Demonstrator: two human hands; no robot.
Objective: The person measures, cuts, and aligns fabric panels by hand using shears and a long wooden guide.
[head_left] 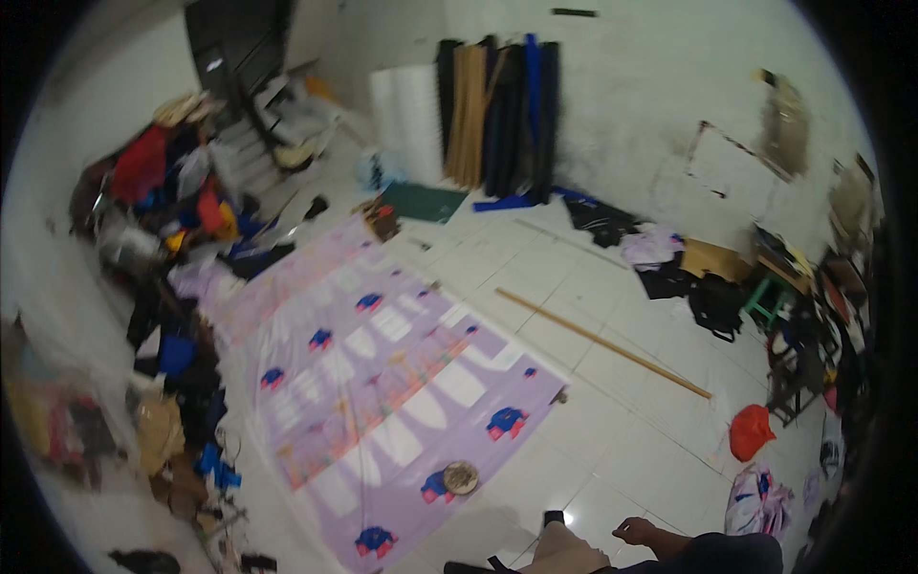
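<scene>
My right hand (635, 529) hangs over the white tiled floor at the lower edge, its fingers loosely bent and slightly apart, with nothing visible in it. Beside it my leg in beige cloth (566, 550) and a dark shoe tip (553, 518) show. My left hand is out of the picture. A large lilac printed sheet (421, 383) with white shapes and blue-and-pink figures lies spread on the floor, ahead and to the left. On its near part rests a round brownish object (461, 477), too blurred to name.
A long wooden stick (602, 342) lies across the tiles. Upright rolls (507, 120) lean on the far wall. Heaped fabric and bags (182, 210) line the left side. At the right are an orange-red bag (752, 432), a lilac bundle (757, 500) and a green stool (767, 299).
</scene>
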